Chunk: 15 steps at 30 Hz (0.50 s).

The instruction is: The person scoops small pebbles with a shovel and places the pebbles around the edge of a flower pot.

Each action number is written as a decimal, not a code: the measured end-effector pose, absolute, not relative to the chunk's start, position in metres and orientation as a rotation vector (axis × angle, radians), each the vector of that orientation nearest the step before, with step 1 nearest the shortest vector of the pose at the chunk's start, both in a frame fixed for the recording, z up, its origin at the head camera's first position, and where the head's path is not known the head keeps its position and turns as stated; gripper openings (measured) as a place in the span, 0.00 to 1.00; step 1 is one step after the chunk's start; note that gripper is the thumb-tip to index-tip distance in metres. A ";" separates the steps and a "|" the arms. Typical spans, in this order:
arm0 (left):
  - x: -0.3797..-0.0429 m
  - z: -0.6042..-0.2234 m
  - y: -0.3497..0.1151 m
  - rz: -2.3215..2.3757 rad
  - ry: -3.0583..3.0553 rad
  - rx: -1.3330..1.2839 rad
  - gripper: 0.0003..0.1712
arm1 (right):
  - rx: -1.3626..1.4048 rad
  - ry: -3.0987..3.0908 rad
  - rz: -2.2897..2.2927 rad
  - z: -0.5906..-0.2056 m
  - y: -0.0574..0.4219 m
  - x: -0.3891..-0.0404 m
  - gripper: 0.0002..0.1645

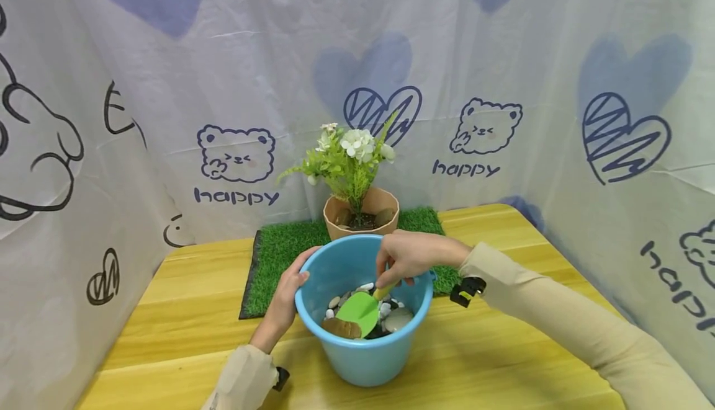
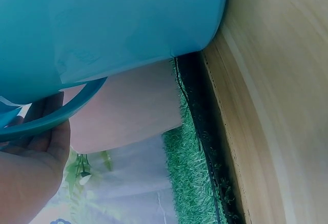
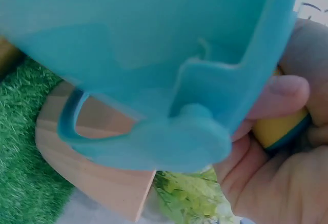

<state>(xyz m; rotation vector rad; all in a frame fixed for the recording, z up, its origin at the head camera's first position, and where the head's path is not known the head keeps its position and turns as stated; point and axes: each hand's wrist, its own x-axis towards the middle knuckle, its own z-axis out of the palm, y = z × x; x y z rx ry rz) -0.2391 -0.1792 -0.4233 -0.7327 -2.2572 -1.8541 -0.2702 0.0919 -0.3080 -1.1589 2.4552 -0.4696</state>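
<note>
A light blue bucket (image 1: 365, 360) stands upright on the wooden table, with pebbles and larger stones inside. My left hand (image 1: 287, 295) grips its left rim, thumb over the edge; in the left wrist view the bucket's handle (image 2: 82, 101) crosses in front of the fingers. Inside the bucket, my right hand (image 1: 410, 255) holds a small shovel by its yellow handle (image 3: 282, 129). Its green blade (image 1: 363, 311) slants down among the stones, beside a large brown stone (image 1: 342, 328) that overlaps its lower edge. Whether the blade bears that stone I cannot tell.
Behind the bucket, a peach flowerpot (image 1: 335, 230) with white flowers (image 1: 357, 144) and green leaves stands on an artificial grass mat (image 1: 268, 273). The wooden table (image 1: 184, 311) extends to both sides. A printed white curtain (image 1: 301, 87) hangs around the back and sides.
</note>
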 end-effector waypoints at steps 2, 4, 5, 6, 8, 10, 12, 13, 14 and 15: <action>-0.239 -0.424 -0.179 -1.855 -2.261 -0.735 0.32 | -1.150 2.451 -0.492 -0.310 0.092 -0.270 0.07; -0.239 -0.424 -0.179 -1.856 -2.263 -0.736 0.31 | -1.136 2.447 -0.519 -0.312 0.093 -0.269 0.07; -0.239 -0.424 -0.179 -1.854 -2.265 -0.737 0.31 | -1.125 2.446 -0.533 -0.313 0.093 -0.269 0.07; -0.239 -0.424 -0.179 -1.854 -2.265 -0.739 0.32 | -1.111 2.445 -0.548 -0.313 0.093 -0.269 0.07; -0.239 -0.424 -0.179 -1.846 -2.268 -0.738 0.32 | -1.080 2.444 -0.577 -0.314 0.093 -0.269 0.07; -0.239 -0.424 -0.179 -1.839 -2.268 -0.739 0.32 | -1.052 2.437 -0.606 -0.313 0.093 -0.269 0.07; -0.239 -0.424 -0.179 -1.836 -2.263 -0.744 0.32 | -1.032 2.425 -0.627 -0.313 0.094 -0.270 0.07; -0.239 -0.424 -0.179 -1.836 -2.262 -0.747 0.32 | -1.026 2.419 -0.633 -0.312 0.094 -0.271 0.07; -0.239 -0.424 -0.179 -1.838 -2.260 -0.749 0.32 | -1.016 2.410 -0.643 -0.312 0.094 -0.271 0.07; -0.239 -0.424 -0.179 -1.841 -2.258 -0.752 0.32 | -1.003 2.400 -0.656 -0.311 0.095 -0.272 0.07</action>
